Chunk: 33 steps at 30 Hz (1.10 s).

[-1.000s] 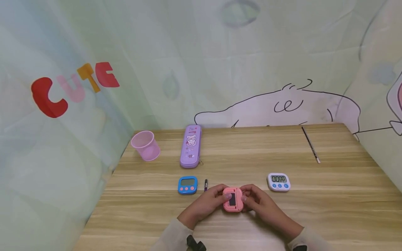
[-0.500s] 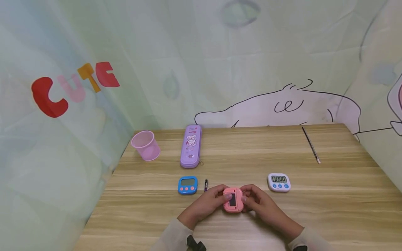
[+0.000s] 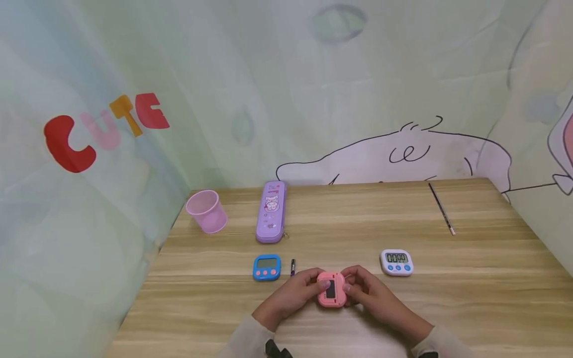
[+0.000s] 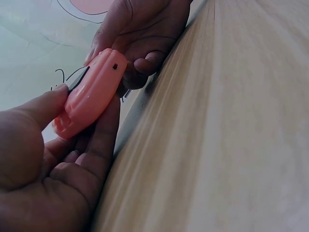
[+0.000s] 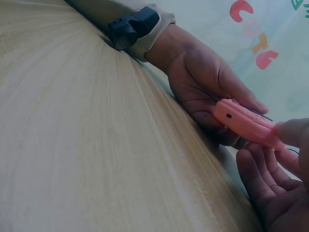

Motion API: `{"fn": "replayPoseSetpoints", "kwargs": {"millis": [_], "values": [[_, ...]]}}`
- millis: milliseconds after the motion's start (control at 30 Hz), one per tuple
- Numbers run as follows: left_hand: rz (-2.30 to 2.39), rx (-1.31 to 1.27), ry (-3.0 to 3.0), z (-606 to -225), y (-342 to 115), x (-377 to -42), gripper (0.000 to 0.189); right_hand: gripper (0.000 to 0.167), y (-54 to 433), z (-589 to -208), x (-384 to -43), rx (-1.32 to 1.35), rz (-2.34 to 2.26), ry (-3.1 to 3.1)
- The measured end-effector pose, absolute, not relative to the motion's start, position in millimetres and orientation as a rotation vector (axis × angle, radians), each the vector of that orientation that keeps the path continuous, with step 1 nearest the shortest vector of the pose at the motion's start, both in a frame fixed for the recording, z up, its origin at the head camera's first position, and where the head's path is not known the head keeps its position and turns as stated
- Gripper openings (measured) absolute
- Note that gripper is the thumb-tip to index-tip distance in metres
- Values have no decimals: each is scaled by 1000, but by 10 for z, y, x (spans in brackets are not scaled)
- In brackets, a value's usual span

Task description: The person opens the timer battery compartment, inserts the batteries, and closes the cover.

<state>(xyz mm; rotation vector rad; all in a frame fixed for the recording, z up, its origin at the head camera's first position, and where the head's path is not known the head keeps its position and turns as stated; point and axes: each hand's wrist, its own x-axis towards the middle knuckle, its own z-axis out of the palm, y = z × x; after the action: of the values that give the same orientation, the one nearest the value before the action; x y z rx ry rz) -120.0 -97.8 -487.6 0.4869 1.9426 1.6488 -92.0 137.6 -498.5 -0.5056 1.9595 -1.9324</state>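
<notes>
A pink digital timer (image 3: 332, 302) is held by both hands above the table, its back with a dark rectangular strip facing up in the head view. My left hand (image 3: 295, 291) grips its left side, thumb on the back beside the strip and fingers underneath. On the opposite side my right hand (image 3: 373, 293) pinches the edge, thumb tip on the rim. In the left wrist view the timer (image 4: 91, 96) is tilted, with a small dark slot in its side. The right wrist view shows the timer (image 5: 246, 125) edge-on between both hands. Beyond the left hand lies a small dark battery (image 3: 293, 267).
A blue timer (image 3: 266, 267) lies left of the hands, and a white timer (image 3: 396, 262) reading zeros lies to the right. Farther back are a pink cup (image 3: 208, 214), a purple pencil case (image 3: 270, 214) and a pencil (image 3: 442, 209). A printed curtain (image 3: 313, 99) stands behind the table.
The head view has tilted slightly, so everything sits a little lower in it. Both hands keep the same hold on the pink timer.
</notes>
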Motion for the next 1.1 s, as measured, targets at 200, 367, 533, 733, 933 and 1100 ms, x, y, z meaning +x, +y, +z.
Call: {"fn": "replayPoseSetpoints", "kwargs": {"millis": [200,367,533,733,933,1100], "values": [[1635,502,1957,-4873,-982,-1206,31,38,1376,-5011,-929,-467,-1918,1959],[1628,473,1950,-4869,-974,-1210,32,38,1379,-5004,-928,-472,-1907,1973],[1633,465,1953,-4886,-975,-1202,31,38,1378,-5010,-919,-477,-1892,1986],[1645,458,1960,-4889,-985,-1184,30,38,1355,-5039,-912,-480,-1925,1977],[1685,447,1927,-4882,-972,-1184,32,43,1341,-5020,-891,-508,-1926,2038],[1762,427,1828,-4895,-968,-1179,36,66,1339,-4993,-868,-603,-1877,2093]]}}
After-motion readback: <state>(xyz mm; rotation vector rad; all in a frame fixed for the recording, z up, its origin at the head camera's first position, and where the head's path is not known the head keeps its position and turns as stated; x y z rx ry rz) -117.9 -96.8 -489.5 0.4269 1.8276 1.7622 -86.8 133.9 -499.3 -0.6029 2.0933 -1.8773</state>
